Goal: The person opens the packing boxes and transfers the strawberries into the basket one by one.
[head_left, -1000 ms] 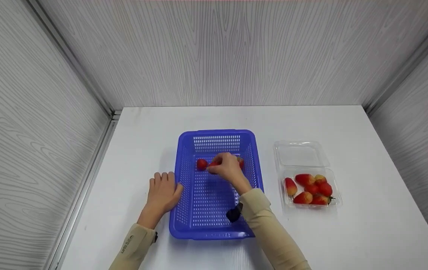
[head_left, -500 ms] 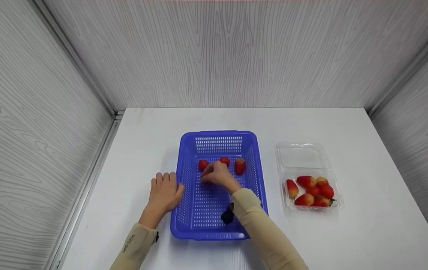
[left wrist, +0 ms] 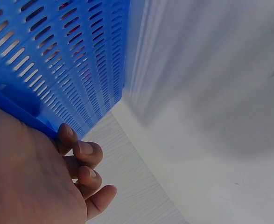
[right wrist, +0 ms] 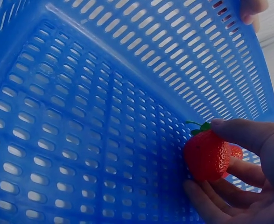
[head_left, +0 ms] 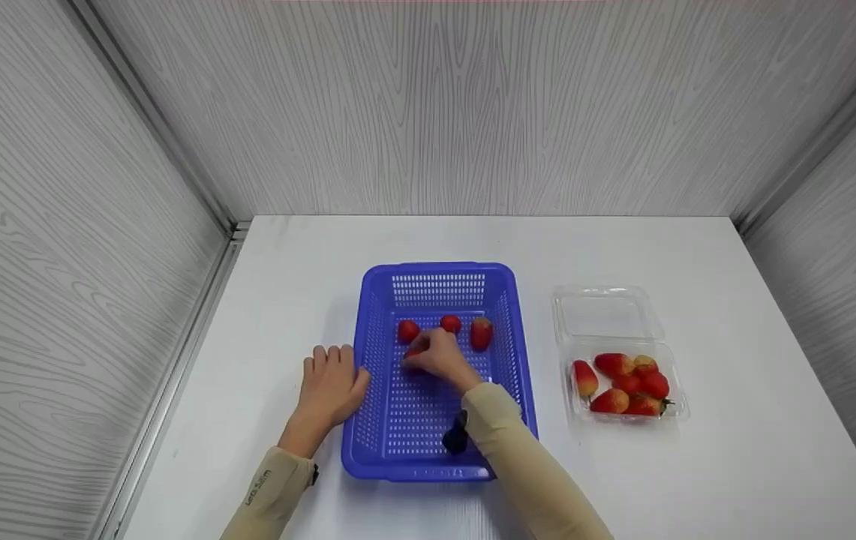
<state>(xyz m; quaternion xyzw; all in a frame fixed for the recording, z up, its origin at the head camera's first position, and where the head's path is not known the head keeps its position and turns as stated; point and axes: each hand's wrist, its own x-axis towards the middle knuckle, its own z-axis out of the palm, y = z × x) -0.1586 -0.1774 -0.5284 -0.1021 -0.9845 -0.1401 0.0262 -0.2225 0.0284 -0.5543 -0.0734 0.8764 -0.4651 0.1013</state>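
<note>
A blue perforated basket [head_left: 428,474] stands on the white table. Inside it my right hand [head_left: 441,356] pinches a red strawberry [right wrist: 206,156], thumb by its green leaves and fingers under it, at the basket's floor. Part of another red fruit [right wrist: 236,151] shows behind it in the right wrist view. Two red fruits [head_left: 408,331] [head_left: 451,323] and a longer strawberry [head_left: 481,334] lie farther back in the basket. At the left rim my left hand [head_left: 330,386] holds the basket, thumb over the edge and fingers bent outside.
To the right of the basket lies an opened clear plastic clamshell box [head_left: 608,315], its lid folded back. Several strawberries [head_left: 626,384] fill its near half. Grey wood-grain panels [head_left: 458,112] enclose the table at the back and sides.
My right hand has moved toward me and slightly left inside the basket with the strawberry, uncovering fruits behind it. Over the last half second it has barely moved. The left hand stays at the rim.
</note>
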